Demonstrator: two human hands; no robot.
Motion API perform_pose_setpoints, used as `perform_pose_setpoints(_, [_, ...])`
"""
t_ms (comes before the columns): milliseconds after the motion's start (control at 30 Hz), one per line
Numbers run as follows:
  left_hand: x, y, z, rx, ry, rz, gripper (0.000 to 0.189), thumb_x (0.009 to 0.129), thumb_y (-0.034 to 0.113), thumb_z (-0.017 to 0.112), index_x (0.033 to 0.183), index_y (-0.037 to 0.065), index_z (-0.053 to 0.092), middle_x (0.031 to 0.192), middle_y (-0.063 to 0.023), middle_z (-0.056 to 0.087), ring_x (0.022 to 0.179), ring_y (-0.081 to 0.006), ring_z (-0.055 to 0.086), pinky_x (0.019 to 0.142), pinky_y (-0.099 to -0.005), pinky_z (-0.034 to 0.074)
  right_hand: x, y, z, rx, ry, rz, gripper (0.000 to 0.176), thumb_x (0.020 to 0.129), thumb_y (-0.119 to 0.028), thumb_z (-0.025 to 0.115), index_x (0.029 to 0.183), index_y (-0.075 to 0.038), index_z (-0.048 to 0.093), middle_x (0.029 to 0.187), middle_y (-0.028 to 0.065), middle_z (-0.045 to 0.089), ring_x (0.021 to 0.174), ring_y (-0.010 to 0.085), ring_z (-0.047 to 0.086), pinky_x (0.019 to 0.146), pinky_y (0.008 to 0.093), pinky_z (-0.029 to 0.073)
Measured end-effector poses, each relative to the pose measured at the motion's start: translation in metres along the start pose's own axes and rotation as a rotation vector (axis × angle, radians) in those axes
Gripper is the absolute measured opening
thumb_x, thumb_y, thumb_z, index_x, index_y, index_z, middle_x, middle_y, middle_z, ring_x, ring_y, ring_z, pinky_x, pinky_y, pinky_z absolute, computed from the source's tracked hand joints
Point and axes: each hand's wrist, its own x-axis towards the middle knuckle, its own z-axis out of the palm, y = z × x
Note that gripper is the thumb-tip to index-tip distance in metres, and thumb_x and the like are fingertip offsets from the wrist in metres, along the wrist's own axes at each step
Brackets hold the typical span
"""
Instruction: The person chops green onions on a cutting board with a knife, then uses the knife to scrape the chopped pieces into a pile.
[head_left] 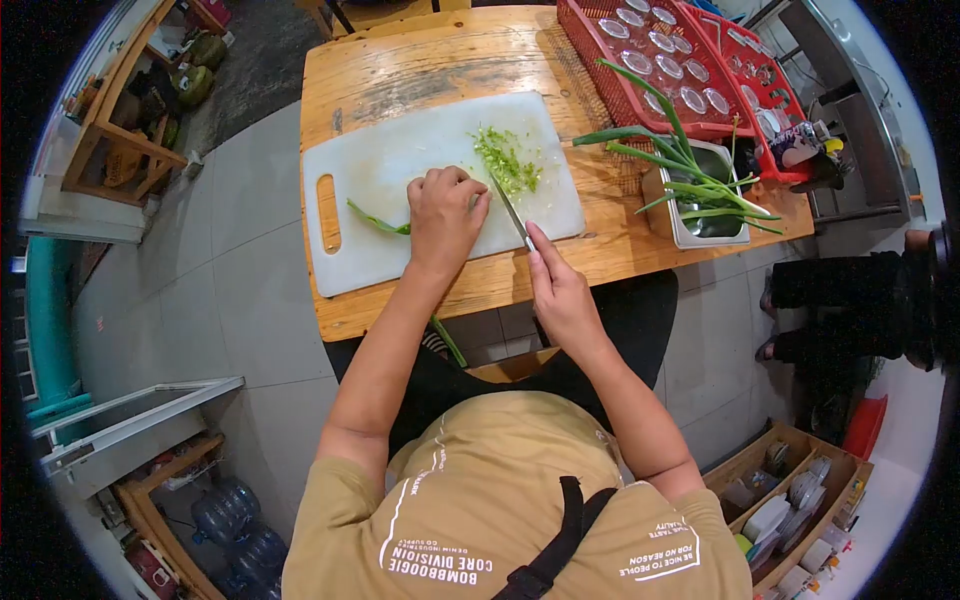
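A white cutting board [385, 160] lies on the wooden table [400, 70]. My left hand [447, 215] is closed on a green onion [375, 219] on the board; one piece sticks out to its left, and another green length [449, 342] hangs below the table edge. My right hand [562, 285] grips a knife [512, 212], its blade slanting up and left, close beside my left fingers. Chopped green onion [508, 160] is spread on the board just beyond the blade.
At the right, a metal container [712, 232] holds whole green onions [690, 165]. Red baskets [590, 60] with clear round lids stand behind it. A person in dark trousers [835, 310] stands at the far right. Shelves with dishes [790, 500] are at the lower right.
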Motion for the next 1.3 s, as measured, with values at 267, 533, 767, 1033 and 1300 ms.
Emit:
perform_pose_setpoints(267, [-0.007,-0.013,-0.031,-0.023,0.047,-0.048,0.013,0.093,0.020,0.080,0.101,0.009,0.081,0.106,-0.0083,0.073,0.108,-0.0279,0.066,0.102,-0.0455,0.044,0.008,0.012,0.016,-0.118,0.021,-0.028,0.046,0.116,-0.023,0.052,0.161,-0.017,0.053,0.082,0.0303,0.068,0.074,0.0427,0.072,0.072,0.0465,0.055])
perform_pose_setpoints(533, [-0.026,-0.021,-0.042,-0.095,0.086,-0.115,0.013,0.095,0.018,0.078,0.102,0.008,0.080,0.105,-0.0084,0.071,0.106,-0.0298,0.066,0.102,-0.0458,0.046,-0.001,0.017,0.014,-0.184,0.004,-0.063,0.047,0.114,-0.022,0.053,0.161,-0.020,0.053,0.084,0.0317,0.069,0.078,0.0485,0.071,0.071,0.0511,0.054])
perform_pose_setpoints(767, [-0.031,-0.026,-0.040,-0.142,0.176,-0.051,0.016,0.093,0.016,0.079,0.105,0.006,0.078,0.107,-0.0097,0.070,0.107,-0.0301,0.066,0.104,-0.0465,0.045,0.008,0.007,0.020,-0.107,0.029,-0.152,0.047,0.114,-0.020,0.054,0.161,-0.020,0.054,0.082,0.0323,0.068,0.076,0.0496,0.070,0.069,0.0538,0.053])
perform_pose_setpoints(1033, [-0.037,-0.027,-0.036,-0.169,0.213,0.003,0.016,0.094,0.012,0.077,0.108,0.006,0.079,0.108,-0.0099,0.070,0.106,-0.0295,0.066,0.106,-0.0460,0.045,0.005,0.004,0.018,-0.174,0.005,-0.148,0.050,0.113,-0.018,0.055,0.163,-0.021,0.051,0.081,0.0325,0.068,0.075,0.0498,0.070,0.070,0.0553,0.054])
perform_pose_setpoints(1300, [-0.039,-0.029,-0.033,-0.184,0.232,0.007,0.014,0.089,0.010,0.080,0.103,0.008,0.077,0.103,-0.0074,0.069,0.104,-0.0290,0.065,0.103,-0.0467,0.045,0.012,0.006,0.014,-0.124,0.042,-0.172,0.046,0.114,-0.020,0.055,0.160,-0.020,0.054,0.086,0.0329,0.070,0.080,0.0494,0.072,0.073,0.0504,0.056])
